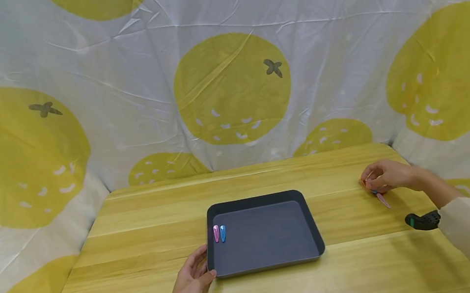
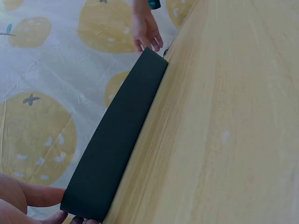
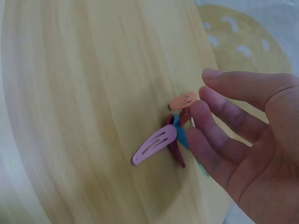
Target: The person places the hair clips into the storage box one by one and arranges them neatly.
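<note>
A dark grey baking tray (image 1: 265, 237) lies on the table. My left hand (image 1: 189, 287) grips its near left corner, the thumb against the front wall and the fingers along the left side. Inside the tray, by its left wall, a pink hair clip (image 1: 216, 234) and a blue hair clip (image 1: 222, 233) lie side by side. On the right, my right hand (image 1: 392, 175) hovers over a small pile of hair clips. A pink clip (image 3: 154, 143), an orange clip (image 3: 183, 101), dark red, blue and green ones show there. Its fingers are loosely bent, with nothing seen between them.
A black strap-like piece with a green end (image 1: 423, 221) sits beside the right sleeve. The wooden table (image 1: 150, 246) runs back to a white curtain (image 1: 130, 96) printed with yellow fruit, which also hangs at both sides.
</note>
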Motion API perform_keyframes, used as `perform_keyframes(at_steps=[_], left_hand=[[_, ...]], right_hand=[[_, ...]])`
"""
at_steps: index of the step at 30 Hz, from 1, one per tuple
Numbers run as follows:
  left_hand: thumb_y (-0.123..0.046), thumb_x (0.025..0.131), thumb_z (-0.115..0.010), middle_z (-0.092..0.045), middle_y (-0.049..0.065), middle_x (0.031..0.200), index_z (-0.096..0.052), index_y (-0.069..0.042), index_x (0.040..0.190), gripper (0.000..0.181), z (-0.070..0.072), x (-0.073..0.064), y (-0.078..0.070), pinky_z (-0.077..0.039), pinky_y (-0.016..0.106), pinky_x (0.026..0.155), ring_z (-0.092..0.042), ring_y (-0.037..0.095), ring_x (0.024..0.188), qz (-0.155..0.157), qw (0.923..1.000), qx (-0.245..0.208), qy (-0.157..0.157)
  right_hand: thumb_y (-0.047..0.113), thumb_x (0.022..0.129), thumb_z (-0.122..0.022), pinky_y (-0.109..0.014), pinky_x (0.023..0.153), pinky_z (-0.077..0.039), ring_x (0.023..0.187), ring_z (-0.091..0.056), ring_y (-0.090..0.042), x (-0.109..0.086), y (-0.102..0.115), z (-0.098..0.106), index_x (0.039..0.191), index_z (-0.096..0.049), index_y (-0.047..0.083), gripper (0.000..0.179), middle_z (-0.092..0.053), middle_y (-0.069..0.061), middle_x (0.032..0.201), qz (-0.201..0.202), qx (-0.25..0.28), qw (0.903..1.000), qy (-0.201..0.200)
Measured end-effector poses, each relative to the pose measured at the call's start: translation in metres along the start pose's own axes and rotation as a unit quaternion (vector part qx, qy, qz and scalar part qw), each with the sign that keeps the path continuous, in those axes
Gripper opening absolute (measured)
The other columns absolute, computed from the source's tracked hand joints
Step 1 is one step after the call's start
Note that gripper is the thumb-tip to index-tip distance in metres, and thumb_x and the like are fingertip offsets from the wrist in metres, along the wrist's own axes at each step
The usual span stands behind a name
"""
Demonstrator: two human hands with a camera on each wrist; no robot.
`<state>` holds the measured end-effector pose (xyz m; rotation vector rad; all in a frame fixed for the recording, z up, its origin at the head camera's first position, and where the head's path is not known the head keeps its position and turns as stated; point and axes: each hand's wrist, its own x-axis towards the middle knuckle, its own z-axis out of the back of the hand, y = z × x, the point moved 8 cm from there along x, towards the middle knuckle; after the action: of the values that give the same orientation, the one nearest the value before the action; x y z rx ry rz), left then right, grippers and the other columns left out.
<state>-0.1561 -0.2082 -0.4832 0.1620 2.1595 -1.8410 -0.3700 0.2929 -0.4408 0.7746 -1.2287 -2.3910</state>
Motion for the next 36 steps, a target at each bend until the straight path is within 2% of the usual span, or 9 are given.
perform_keyframes(at_steps=[7, 10, 15, 22, 29, 36], left_hand=[[0.019, 0.092, -0.053, -0.027, 0.028, 0.161, -0.03, 0.004, 0.157, 0.071, 0.001, 0.0, -0.001, -0.032, 0.053, 0.117, -0.028, 0.046, 0.146, -0.002, 1.0, 0.004, 0.002], [0.018, 0.092, -0.054, -0.028, 0.027, 0.161, -0.031, 0.004, 0.157, 0.071, 0.001, 0.001, -0.001, -0.035, 0.05, 0.115, -0.031, 0.045, 0.145, -0.003, 1.0, 0.005, 0.0], [0.018, 0.092, -0.054, -0.027, 0.028, 0.161, -0.029, 0.005, 0.157, 0.071, 0.001, 0.001, 0.0, -0.037, 0.048, 0.113, -0.031, 0.045, 0.144, -0.005, 1.0, 0.005, 0.004], [0.018, 0.092, -0.054, -0.027, 0.028, 0.161, -0.028, 0.005, 0.158, 0.072, 0.002, 0.001, 0.0, -0.038, 0.047, 0.111, -0.033, 0.044, 0.143, -0.006, 1.0, 0.001, 0.004], [0.018, 0.091, -0.055, -0.03, 0.026, 0.16, -0.032, 0.004, 0.156, 0.071, 0.0, -0.001, -0.001, -0.038, 0.048, 0.112, -0.035, 0.043, 0.142, -0.002, 1.0, 0.004, -0.002], [0.018, 0.092, -0.055, -0.027, 0.027, 0.161, -0.029, 0.004, 0.157, 0.072, 0.002, 0.001, 0.0, -0.039, 0.045, 0.11, -0.034, 0.043, 0.142, -0.006, 1.0, 0.003, 0.003]], right_hand=[[0.007, 0.102, -0.063, -0.04, 0.08, -0.059, 0.096, -0.067, -0.029, -0.007, -0.016, 0.005, 0.127, -0.055, -0.015, 0.034, -0.068, -0.019, 0.108, -0.005, -0.005, 0.9996, -0.028], [0.006, 0.101, -0.064, -0.036, 0.072, -0.058, 0.086, -0.066, -0.025, -0.01, -0.024, 0.007, 0.126, -0.056, -0.015, 0.033, -0.069, -0.017, 0.104, -0.009, -0.012, 0.9993, -0.036], [0.005, 0.098, -0.068, -0.029, 0.059, -0.048, 0.069, -0.054, -0.018, -0.013, -0.034, 0.008, 0.119, -0.061, -0.012, 0.027, -0.068, -0.013, 0.094, -0.008, -0.038, 0.9983, -0.044], [0.003, 0.094, -0.071, -0.024, 0.057, -0.043, 0.066, -0.052, -0.013, -0.014, -0.04, 0.003, 0.111, -0.065, -0.011, 0.022, -0.069, -0.013, 0.091, 0.006, -0.043, 0.9982, -0.04], [-0.004, 0.091, -0.072, -0.027, 0.066, -0.052, 0.072, -0.067, -0.023, -0.01, -0.044, 0.0, 0.103, -0.062, -0.011, 0.017, -0.066, -0.011, 0.085, 0.025, -0.061, 0.9972, -0.034], [-0.006, 0.092, -0.069, -0.028, 0.067, -0.052, 0.07, -0.069, -0.027, -0.012, -0.037, -0.006, 0.098, -0.062, -0.01, 0.01, -0.065, -0.011, 0.082, 0.034, -0.071, 0.9965, -0.027]])
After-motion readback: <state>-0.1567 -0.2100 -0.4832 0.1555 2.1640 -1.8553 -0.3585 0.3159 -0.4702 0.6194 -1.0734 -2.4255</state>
